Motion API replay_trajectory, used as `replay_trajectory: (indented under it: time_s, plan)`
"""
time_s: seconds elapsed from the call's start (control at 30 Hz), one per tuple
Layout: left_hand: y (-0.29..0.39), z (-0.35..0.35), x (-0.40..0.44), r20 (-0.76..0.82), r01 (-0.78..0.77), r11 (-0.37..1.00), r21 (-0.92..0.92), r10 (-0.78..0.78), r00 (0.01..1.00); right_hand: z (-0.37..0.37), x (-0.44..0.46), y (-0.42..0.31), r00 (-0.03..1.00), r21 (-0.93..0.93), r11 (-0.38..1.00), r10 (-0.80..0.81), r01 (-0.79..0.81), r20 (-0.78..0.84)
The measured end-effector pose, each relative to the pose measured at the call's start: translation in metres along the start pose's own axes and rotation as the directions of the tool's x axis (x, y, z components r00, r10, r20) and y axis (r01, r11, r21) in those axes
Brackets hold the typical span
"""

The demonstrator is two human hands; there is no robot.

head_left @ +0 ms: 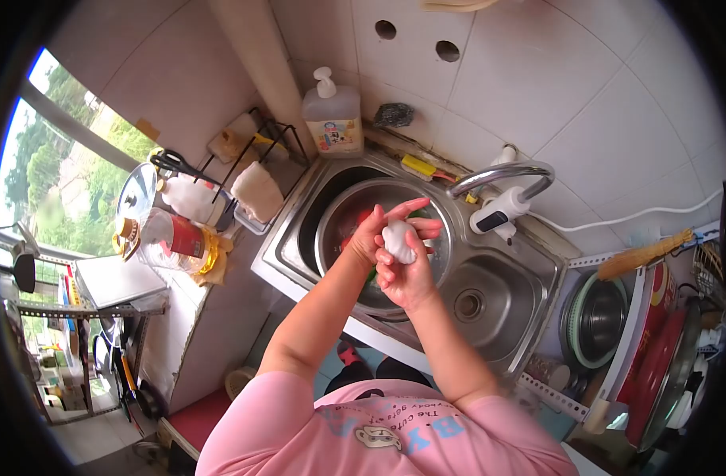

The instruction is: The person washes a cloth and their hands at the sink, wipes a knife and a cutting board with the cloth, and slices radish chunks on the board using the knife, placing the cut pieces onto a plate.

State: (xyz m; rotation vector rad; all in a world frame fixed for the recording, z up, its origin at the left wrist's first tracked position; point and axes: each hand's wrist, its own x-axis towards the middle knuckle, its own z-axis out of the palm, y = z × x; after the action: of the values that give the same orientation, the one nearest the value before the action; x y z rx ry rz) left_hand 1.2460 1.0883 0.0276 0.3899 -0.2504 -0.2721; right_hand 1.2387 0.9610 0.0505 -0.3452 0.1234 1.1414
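Note:
A white, rounded lump that looks like a garlic bulb (pixel 398 241) is between my two hands, above a round steel basin (pixel 328 224). My left hand (pixel 376 228) supports it from the left side, with its fingers stretched out to the right behind it. My right hand (pixel 410 279) grips it from below, its thumb laid along the bulb's right side. Inside the basin, red and green pieces show in part; my hands and forearms hide most of them. The basin sits in the left bowl of a steel double sink (pixel 502 305).
A chrome faucet (pixel 510 170) with a white heater unit (pixel 499 210) arches behind the right bowl. At the back left stands a soap pump bottle (pixel 333 119). An oil bottle (pixel 168 240) and a wire rack (pixel 259 151) are left; stacked basins (pixel 599 317) are right.

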Motion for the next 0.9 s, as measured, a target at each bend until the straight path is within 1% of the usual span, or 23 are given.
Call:
replay_trajectory:
  time_s: [0.07, 0.1, 0.17, 0.2, 0.23, 0.3, 0.33, 0.37, 0.43, 0.47, 0.5, 0.53, 0.57, 0.6, 0.63, 0.67, 0.7, 0.73, 0.77, 0.8, 0.83, 0.87, 0.9]
  plan:
    - [0.003, -0.011, 0.007, 0.103, 0.090, 0.995, 0.043, -0.094, 0.990, -0.001, -0.002, -0.005, 0.999, -0.004, 0.999, -0.032, 0.032, -0.012]
    - [0.005, -0.014, 0.009, 0.103, 0.096, 0.995, 0.042, -0.100, 0.990, -0.001, -0.003, -0.006, 0.998, -0.009, 0.999, -0.053, 0.053, -0.026]
    - [0.010, -0.022, 0.017, -0.055, 0.217, 0.949, 0.229, -0.210, 0.976, -0.002, -0.005, -0.008, 0.993, -0.039, 0.995, -0.092, 0.089, -0.074]
    - [0.013, -0.016, 0.021, -0.112, 0.277, 0.924, 0.264, -0.255, 0.960, -0.007, -0.004, -0.011, 0.996, -0.048, 0.997, -0.058, 0.055, -0.070]
    - [0.013, -0.018, 0.023, -0.110, 0.288, 0.922, 0.260, -0.268, 0.957, -0.012, -0.004, -0.012, 0.997, -0.055, 0.998, -0.025, 0.022, -0.067]
    - [0.011, -0.021, 0.025, -0.328, 0.421, 0.815, 0.398, -0.303, 0.895, -0.025, -0.002, -0.012, 0.990, -0.067, 0.997, -0.035, 0.026, -0.135]
    - [0.010, -0.021, 0.026, -0.373, 0.457, 0.773, 0.440, -0.306, 0.876, -0.035, 0.002, -0.012, 0.992, -0.109, 0.994, 0.010, -0.023, -0.125]
    - [0.008, -0.021, 0.026, -0.371, 0.476, 0.767, 0.431, -0.330, 0.868, -0.046, 0.005, -0.011, 0.992, -0.150, 0.986, 0.053, -0.070, -0.117]
    - [0.007, -0.023, 0.023, -0.516, 0.528, 0.646, 0.551, -0.233, 0.824, -0.054, 0.010, -0.010, 0.985, -0.172, 0.983, 0.040, -0.070, -0.171]
    - [0.004, -0.031, 0.022, -0.534, 0.531, 0.597, 0.601, -0.194, 0.823, -0.066, 0.015, -0.008, 0.976, -0.218, 0.970, 0.057, -0.104, -0.212]
    - [0.002, -0.035, 0.022, -0.532, 0.542, 0.589, 0.600, -0.213, 0.820, -0.066, 0.019, -0.008, 0.964, -0.263, 0.955, 0.071, -0.139, -0.255]
    - [-0.001, -0.037, 0.021, -0.567, 0.547, 0.553, 0.628, -0.156, 0.809, -0.064, 0.020, -0.005, 0.939, -0.352, 0.928, -0.006, -0.123, -0.344]
    - [-0.005, -0.040, 0.020, -0.596, 0.552, 0.518, 0.654, -0.098, 0.797, -0.067, 0.023, -0.002, 0.935, -0.342, 0.933, -0.017, -0.112, -0.353]
    - [-0.011, -0.047, 0.020, -0.635, 0.582, 0.484, 0.654, -0.067, 0.770, -0.075, 0.028, 0.001, 0.923, -0.411, 0.900, -0.028, -0.144, -0.383]
    - [-0.016, -0.053, 0.019, -0.631, 0.585, 0.481, 0.653, -0.081, 0.771, -0.089, 0.033, 0.003, 0.911, -0.477, 0.860, -0.038, -0.179, -0.411]
    - [-0.021, -0.059, 0.017, -0.651, 0.569, 0.497, 0.655, -0.010, 0.759, -0.103, 0.038, 0.002, 0.919, -0.590, 0.781, -0.055, -0.203, -0.389]
    - [-0.025, -0.064, 0.015, -0.669, 0.552, 0.512, 0.659, 0.063, 0.740, -0.110, 0.042, 0.008, 0.917, -0.587, 0.784, -0.061, -0.200, -0.393]
    - [-0.029, -0.066, 0.014, -0.668, 0.554, 0.509, 0.658, 0.057, 0.742, -0.111, 0.047, 0.016, 0.903, -0.779, 0.626, -0.311, -0.042, -0.298]
    - [-0.032, -0.069, 0.012, -0.671, 0.542, 0.501, 0.675, 0.112, 0.733, -0.113, 0.050, 0.022, 0.842, -0.912, 0.399, -0.520, 0.089, -0.145]
    - [-0.036, -0.073, 0.010, -0.673, 0.531, 0.492, 0.690, 0.166, 0.721, -0.112, 0.048, 0.019, 0.840, -0.911, 0.403, -0.522, 0.088, -0.150]
    - [-0.041, -0.084, 0.008, -0.673, 0.533, 0.491, 0.689, 0.162, 0.721, -0.110, 0.047, 0.011, 0.882, -0.953, 0.292, -0.423, -0.086, -0.209]
    - [-0.048, -0.094, 0.006, -0.668, 0.516, 0.465, 0.720, 0.261, 0.697, -0.108, 0.046, 0.007, 0.901, -0.957, 0.155, -0.327, -0.247, -0.285]
    - [-0.052, -0.100, 0.005, -0.654, 0.501, 0.436, 0.748, 0.358, 0.666, -0.119, 0.049, 0.013, 0.899, -0.956, 0.158, -0.328, -0.249, -0.288]
